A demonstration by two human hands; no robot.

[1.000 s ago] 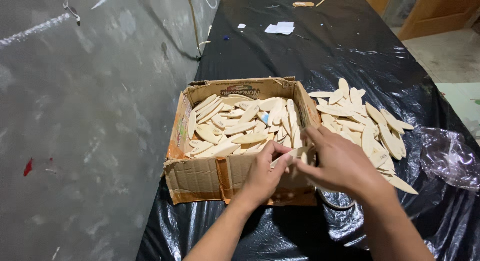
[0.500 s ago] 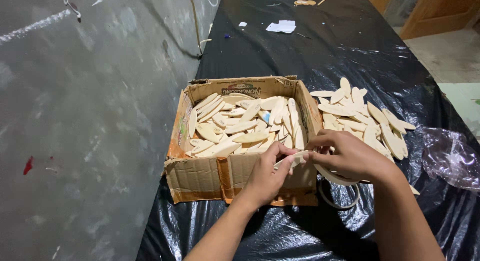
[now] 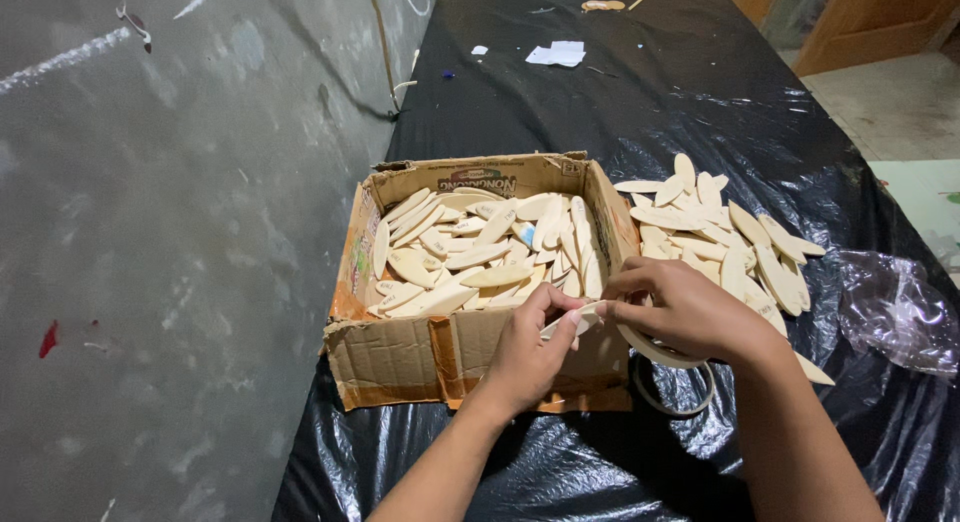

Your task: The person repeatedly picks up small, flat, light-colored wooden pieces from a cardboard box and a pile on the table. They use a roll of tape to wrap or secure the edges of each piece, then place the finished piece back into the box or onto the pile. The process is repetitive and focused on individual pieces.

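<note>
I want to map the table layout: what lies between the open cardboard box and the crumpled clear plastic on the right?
In the head view, a loose pile of pale oval wooden pieces lies on the black sheet between the cardboard box and the clear plastic.

Just looked at my view: both forearms were bare, no sleeves showing anywhere, no watch or rings that I could spot. Left hand [image 3: 525, 352] and right hand [image 3: 690, 312] were gloveless, nails short and plain.
</note>
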